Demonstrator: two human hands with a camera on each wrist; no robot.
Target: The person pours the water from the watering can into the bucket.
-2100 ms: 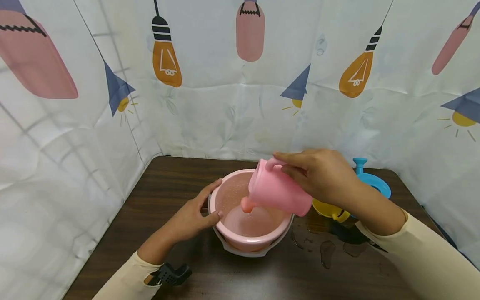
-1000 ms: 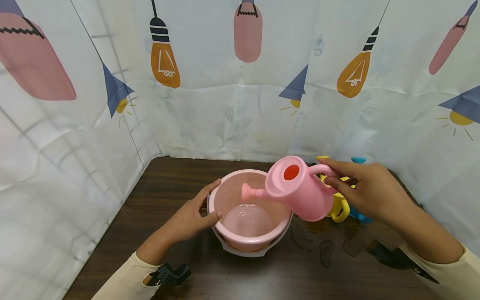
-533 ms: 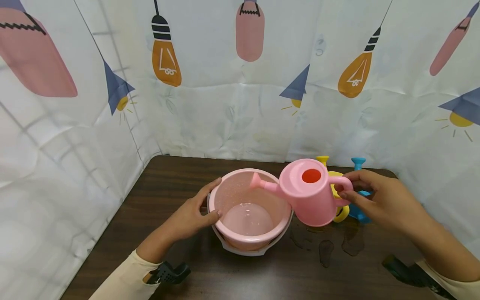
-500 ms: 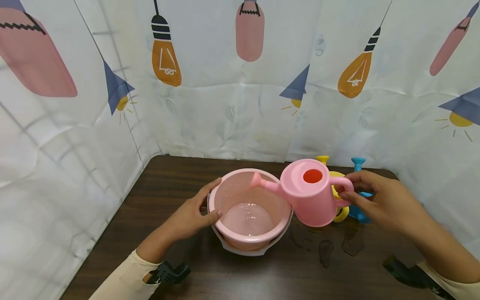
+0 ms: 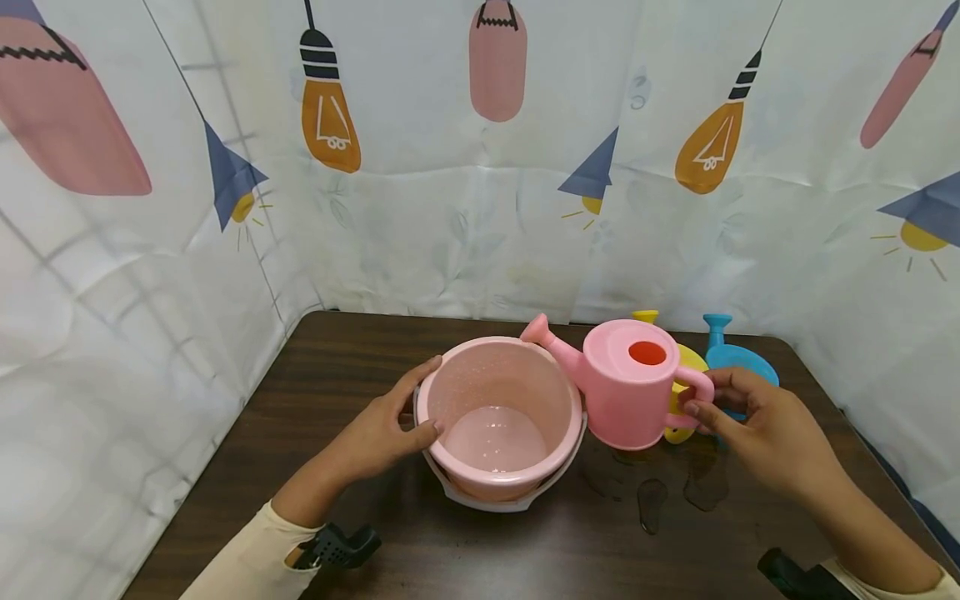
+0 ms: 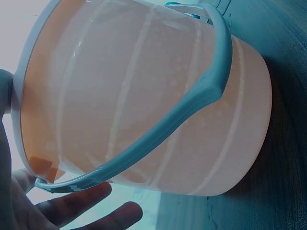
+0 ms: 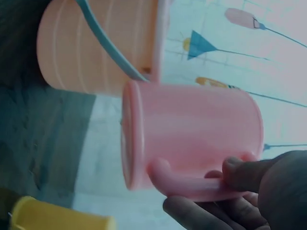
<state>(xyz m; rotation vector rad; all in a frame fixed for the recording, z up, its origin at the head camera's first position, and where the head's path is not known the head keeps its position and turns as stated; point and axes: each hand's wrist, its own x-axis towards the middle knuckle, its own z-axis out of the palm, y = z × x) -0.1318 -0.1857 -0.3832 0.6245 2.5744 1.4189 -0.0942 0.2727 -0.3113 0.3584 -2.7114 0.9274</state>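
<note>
A pink bucket [image 5: 501, 480] stands on the table with a little water at its bottom. My left hand [image 5: 382, 427] grips its left rim, thumb over the edge and fingers outside. The bucket's handle [image 6: 158, 129] hangs lowered along its side in the left wrist view. My right hand [image 5: 776, 433] holds a pink watering can [image 5: 628, 396] by its loop handle [image 7: 196, 188], thumb and fingers around it. This can is almost upright, to the right of the bucket, its spout [image 5: 551, 337] pointing up and left by the bucket's rim.
Behind the pink can are a yellow watering can [image 5: 690, 357] and a blue watering can [image 5: 742, 360], both partly hidden. Water puddles [image 5: 652, 504] lie on the dark wooden table [image 5: 570, 550]. A printed white curtain [image 5: 450, 242] closes off the back and left.
The pink watering can was tipped with its spout down into the bucket. It has been turned upright and moved right, out from over the bucket. My left hand stays on the rim.
</note>
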